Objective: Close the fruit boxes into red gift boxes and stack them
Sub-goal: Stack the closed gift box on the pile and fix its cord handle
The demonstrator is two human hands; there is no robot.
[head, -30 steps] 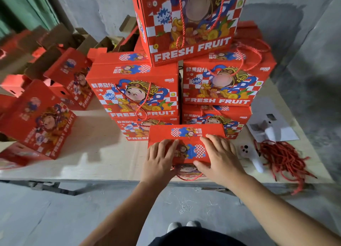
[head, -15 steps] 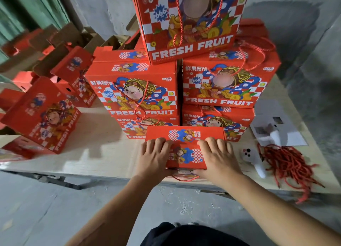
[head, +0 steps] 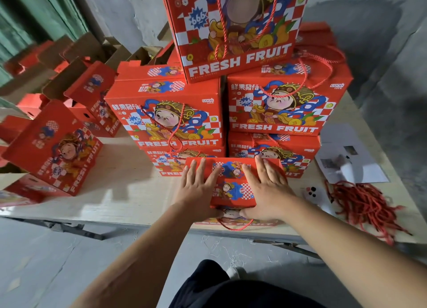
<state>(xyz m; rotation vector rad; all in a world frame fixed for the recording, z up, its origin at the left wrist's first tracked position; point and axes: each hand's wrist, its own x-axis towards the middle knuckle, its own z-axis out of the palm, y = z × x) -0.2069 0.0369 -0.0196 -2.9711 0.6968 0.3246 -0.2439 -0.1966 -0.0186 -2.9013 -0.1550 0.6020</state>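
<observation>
- The fingers of the left hand [head: 196, 190] lie straight and spread, flat on the lid of the red gift box [head: 233, 187]; its thumb wraps the front edge.
- The right hand [head: 265, 190] presses the same lid with straight fingers, thumb likewise at the front edge.
- This box sits at the near edge of the pale table [head: 129, 196], touching the stack of closed gift boxes [head: 175, 116] behind it.
- Its red rope handle [head: 235, 225] hangs over the table edge.
- Loose red cords [head: 365, 203] lie to the right, beside a white tool [head: 316, 196].
- Open boxes [head: 55, 148] stand at left.
</observation>
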